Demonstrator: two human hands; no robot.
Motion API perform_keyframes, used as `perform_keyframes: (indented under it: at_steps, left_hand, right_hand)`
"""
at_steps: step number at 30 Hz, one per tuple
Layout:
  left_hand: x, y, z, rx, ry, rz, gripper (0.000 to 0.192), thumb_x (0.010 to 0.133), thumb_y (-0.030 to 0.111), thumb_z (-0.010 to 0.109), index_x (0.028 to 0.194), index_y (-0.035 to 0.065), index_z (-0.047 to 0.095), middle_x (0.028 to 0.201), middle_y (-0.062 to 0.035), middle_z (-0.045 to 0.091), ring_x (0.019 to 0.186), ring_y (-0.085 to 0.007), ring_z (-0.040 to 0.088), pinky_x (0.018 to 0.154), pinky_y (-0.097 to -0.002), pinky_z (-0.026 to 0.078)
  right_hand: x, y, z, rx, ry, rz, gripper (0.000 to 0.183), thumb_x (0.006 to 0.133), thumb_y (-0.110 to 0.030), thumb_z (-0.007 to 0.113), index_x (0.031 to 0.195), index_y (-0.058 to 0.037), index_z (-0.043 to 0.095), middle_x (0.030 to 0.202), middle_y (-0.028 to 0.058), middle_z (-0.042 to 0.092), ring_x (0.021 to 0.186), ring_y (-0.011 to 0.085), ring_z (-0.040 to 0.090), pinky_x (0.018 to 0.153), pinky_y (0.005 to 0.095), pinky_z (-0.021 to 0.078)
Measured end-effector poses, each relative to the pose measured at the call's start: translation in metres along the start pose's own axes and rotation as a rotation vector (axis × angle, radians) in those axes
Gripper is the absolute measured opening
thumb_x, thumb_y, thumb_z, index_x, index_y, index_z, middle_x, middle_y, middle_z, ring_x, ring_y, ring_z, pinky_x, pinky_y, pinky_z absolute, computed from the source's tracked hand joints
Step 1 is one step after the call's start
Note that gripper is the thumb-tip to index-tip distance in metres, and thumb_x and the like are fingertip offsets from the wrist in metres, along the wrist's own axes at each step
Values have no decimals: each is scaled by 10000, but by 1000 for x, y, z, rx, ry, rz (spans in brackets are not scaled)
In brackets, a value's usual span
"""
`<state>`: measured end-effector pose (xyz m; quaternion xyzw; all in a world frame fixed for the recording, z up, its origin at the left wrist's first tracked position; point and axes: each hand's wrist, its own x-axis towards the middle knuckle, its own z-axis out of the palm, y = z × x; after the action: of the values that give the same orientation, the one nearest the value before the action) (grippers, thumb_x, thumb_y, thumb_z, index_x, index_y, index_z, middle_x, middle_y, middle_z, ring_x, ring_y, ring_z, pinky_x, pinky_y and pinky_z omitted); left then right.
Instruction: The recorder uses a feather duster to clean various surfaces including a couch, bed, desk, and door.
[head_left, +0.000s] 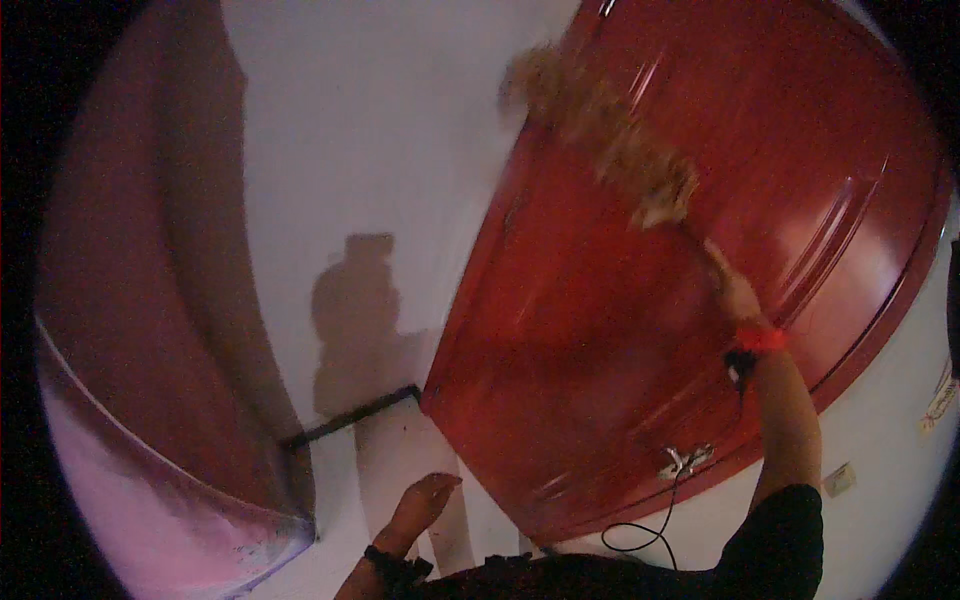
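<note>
My right hand (736, 294) is closed around the handle of a brown, fluffy duster (611, 139), which looks like a feather duster. Motion blurs its bristles. The duster reaches up and left across a glossy red panelled door (600, 300), its far end overlapping the pale wall (360, 135). Whether the bristles touch the door cannot be told. My left hand (424, 504) is low in the view, left of the door's bottom corner. Nothing shows in it, and its fingers are loosely bunched and blurred.
A metal door handle (684, 461) sits near the door's edge, with a looped black cable (637, 541) beside it. A small wall plate (838, 480) is at the right. A brown upright surface (150, 247) stands at the left, above a pinkish area (165, 532). Dark skirting (352, 416) runs between.
</note>
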<state>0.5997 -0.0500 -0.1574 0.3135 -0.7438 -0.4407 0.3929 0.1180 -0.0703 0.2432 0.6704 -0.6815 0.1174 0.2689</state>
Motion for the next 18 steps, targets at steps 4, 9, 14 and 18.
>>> perform_keyframes:
  at_steps: [4, 9, 14, 18]
  left_hand:
    - [6, 6, -14, 4, -85, -32, 177, 903, 63, 515, 1038, 42, 627, 1062, -142, 627, 965, -314, 609, 823, -369, 495]
    - [17, 4, -15, 98, -186, 91, 184, 930, 87, 518, 1074, 62, 629, 1088, -130, 625, 974, -266, 616, 809, -341, 510]
    - [21, 20, -5, 19, -268, 63, 185, 933, 93, 511, 1071, 66, 632, 1085, -116, 627, 970, -281, 615, 837, -359, 499]
    - [16, 21, -7, -57, -271, 59, 188, 922, 128, 513, 1057, 44, 611, 1032, -144, 629, 953, -322, 594, 827, -378, 478]
  right_hand:
    - [-81, -53, 13, -449, -642, 117, 524, 916, -106, 432, 1401, -296, 374, 1021, 152, 642, 904, 290, 635, 761, 369, 528]
    - [-120, -72, -46, -717, -837, -275, 388, 936, -154, 439, 1318, -184, 497, 1030, 139, 634, 911, 280, 616, 804, 394, 504]
    - [-100, -32, -135, -671, -312, -356, 376, 949, -148, 407, 1303, -183, 529, 1122, 136, 630, 1007, 268, 601, 876, 358, 485]
    - [-96, -13, -144, 173, -93, 247, 381, 975, -132, 394, 1350, -128, 464, 1313, 87, 521, 1142, 217, 535, 986, 349, 413]
